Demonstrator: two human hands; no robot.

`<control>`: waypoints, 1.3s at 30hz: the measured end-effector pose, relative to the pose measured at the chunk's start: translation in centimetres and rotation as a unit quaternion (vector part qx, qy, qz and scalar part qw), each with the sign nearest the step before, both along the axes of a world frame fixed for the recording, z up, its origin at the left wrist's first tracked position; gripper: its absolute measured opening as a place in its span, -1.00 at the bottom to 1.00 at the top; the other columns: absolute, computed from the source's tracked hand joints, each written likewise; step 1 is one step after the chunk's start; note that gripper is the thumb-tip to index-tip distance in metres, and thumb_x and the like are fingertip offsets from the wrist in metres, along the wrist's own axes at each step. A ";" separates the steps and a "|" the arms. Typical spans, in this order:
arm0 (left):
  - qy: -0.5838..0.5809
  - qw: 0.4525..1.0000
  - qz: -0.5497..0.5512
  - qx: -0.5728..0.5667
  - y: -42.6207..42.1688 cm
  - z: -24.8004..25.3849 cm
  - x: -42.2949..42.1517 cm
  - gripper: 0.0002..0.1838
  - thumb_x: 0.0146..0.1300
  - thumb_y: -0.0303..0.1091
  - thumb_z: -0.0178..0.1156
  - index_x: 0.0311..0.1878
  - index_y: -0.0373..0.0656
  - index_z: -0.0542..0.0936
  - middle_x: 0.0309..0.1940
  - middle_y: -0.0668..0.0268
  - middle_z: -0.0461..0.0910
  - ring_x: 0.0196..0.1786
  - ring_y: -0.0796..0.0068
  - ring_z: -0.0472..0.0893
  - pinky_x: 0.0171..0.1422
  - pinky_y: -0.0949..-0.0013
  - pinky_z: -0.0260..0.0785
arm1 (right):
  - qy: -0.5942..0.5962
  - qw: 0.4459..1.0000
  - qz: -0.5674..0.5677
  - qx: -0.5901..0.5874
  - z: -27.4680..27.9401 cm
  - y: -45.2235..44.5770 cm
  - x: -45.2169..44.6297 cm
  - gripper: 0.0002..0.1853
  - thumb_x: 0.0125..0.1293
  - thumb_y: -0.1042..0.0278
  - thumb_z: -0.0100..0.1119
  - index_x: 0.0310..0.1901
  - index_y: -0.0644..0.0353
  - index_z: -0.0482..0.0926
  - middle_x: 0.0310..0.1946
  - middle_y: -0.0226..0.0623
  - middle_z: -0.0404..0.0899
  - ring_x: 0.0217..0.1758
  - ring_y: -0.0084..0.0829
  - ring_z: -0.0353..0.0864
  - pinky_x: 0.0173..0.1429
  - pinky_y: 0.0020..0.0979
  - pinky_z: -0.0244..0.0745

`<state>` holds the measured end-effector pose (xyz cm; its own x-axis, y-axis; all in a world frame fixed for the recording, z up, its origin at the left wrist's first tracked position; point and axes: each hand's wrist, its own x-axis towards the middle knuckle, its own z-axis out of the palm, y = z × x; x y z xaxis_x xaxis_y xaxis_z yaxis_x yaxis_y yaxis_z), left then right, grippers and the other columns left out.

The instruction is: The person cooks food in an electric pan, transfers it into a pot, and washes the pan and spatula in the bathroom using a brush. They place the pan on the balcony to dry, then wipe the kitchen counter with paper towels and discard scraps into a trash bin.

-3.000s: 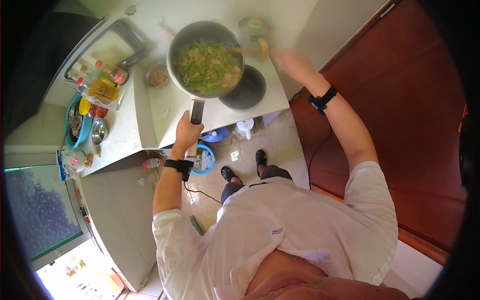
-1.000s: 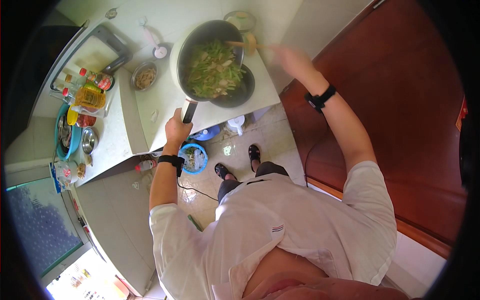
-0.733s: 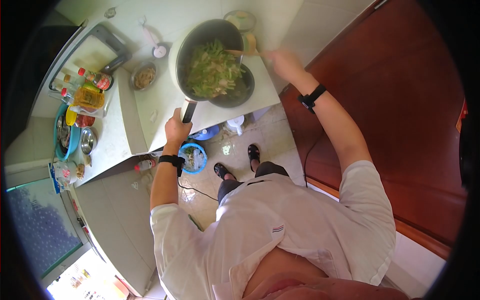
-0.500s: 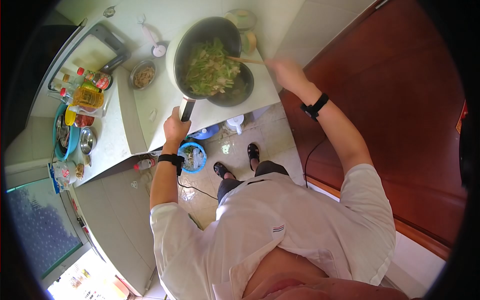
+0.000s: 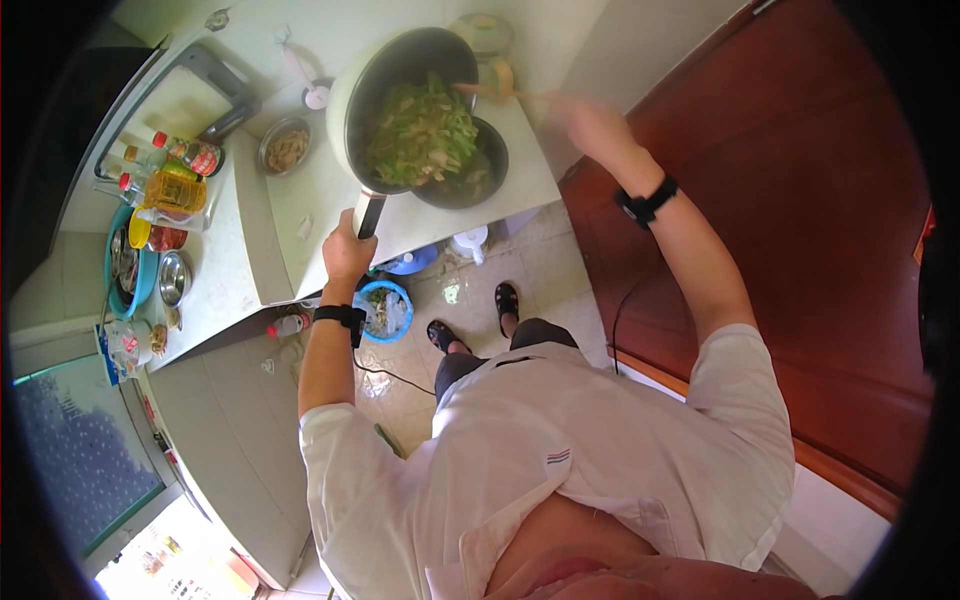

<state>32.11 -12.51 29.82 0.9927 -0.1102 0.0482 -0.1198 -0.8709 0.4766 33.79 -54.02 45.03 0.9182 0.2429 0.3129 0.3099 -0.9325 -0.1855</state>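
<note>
My left hand (image 5: 347,252) is closed round the handle of a deep frying pan (image 5: 350,110), white outside and dark inside. The pan is held tilted above the counter. Inside it lies a heap of chopped green vegetables with pale pieces (image 5: 425,130), some at the lower rim. Partly behind the pan, a dark round dish (image 5: 485,185) stands on the counter with some contents at its bottom. My right hand (image 5: 592,125), slightly blurred, is closed on the end of a wooden stirring utensil (image 5: 490,92). The utensil's tip reaches the pan's right edge; its kind is unclear.
A metal bowl of pale pieces (image 5: 286,146) stands left of the pan. Further left are sauce and oil bottles (image 5: 175,193), a steel bowl (image 5: 174,278) and a turquoise basin (image 5: 148,275). A blue-rimmed bin (image 5: 408,312) is on the floor. A red-brown door (image 5: 770,200) rises at right.
My right hand has moved right and slightly up, drawing the utensil toward the pan's upper right rim. The pan has shifted slightly left, and the food sits nearer its lower rim.
</note>
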 end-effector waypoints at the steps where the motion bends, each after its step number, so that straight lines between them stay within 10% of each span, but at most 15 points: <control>1: 0.019 1.000 0.004 -0.003 -0.2 0.1 0.1 -0.48 -0.03 -0.33 0.24 0.10 -0.09 0.48 -0.30 -0.07 0.65 -0.18 -0.15 0.62 -0.09 -0.02 0.47 | -0.001 1.000 -0.002 0.000 -0.4 0.3 0.9 -0.59 0.18 0.58 -0.03 0.05 0.05 0.59 -0.27 -0.08 0.65 -0.18 0.00 0.62 -0.11 -0.06 0.50; 39: -0.019 1.000 0.000 0.005 -1.0 -2.2 0.9 -0.48 -0.02 -0.31 0.26 0.11 -0.04 0.47 -0.30 0.01 0.66 -0.20 -0.08 0.64 -0.11 0.00 0.48 | -0.010 1.000 -0.003 -0.013 -4.1 0.2 4.7 -0.56 0.14 0.62 -0.01 0.04 0.01 0.59 -0.33 -0.05 0.63 -0.22 0.03 0.61 -0.13 -0.02 0.50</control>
